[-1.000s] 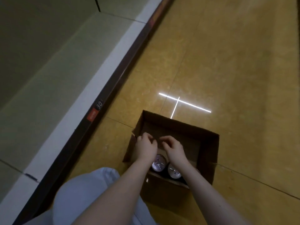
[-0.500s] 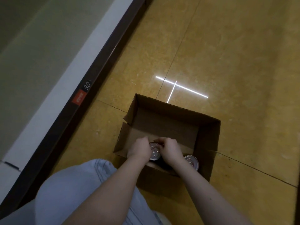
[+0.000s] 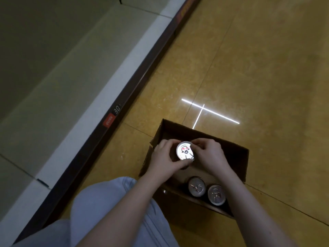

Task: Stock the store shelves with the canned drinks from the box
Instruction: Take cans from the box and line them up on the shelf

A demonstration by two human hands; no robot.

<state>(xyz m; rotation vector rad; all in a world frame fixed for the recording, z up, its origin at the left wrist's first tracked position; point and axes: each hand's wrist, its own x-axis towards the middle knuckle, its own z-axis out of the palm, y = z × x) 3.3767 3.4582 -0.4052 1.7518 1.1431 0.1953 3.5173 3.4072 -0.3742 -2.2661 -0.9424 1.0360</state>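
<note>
An open cardboard box stands on the floor in front of me. Above it I hold one canned drink upright, its silver top with pull tab facing the camera. My left hand wraps round the can's left side and my right hand grips its right side. Two more cans stand in the box's near corner, partly behind my right forearm. The bare grey store shelf runs along the left.
The shelf's dark front rail carries a red price tag reading 30. A yellow tiled floor with a bright cross-shaped light reflection stretches to the right. My knee in light jeans is at the bottom, next to the box.
Both hands reached into the box, closed round one can and lifted it up out of the box. The camera view tilted back up toward the shelf.
</note>
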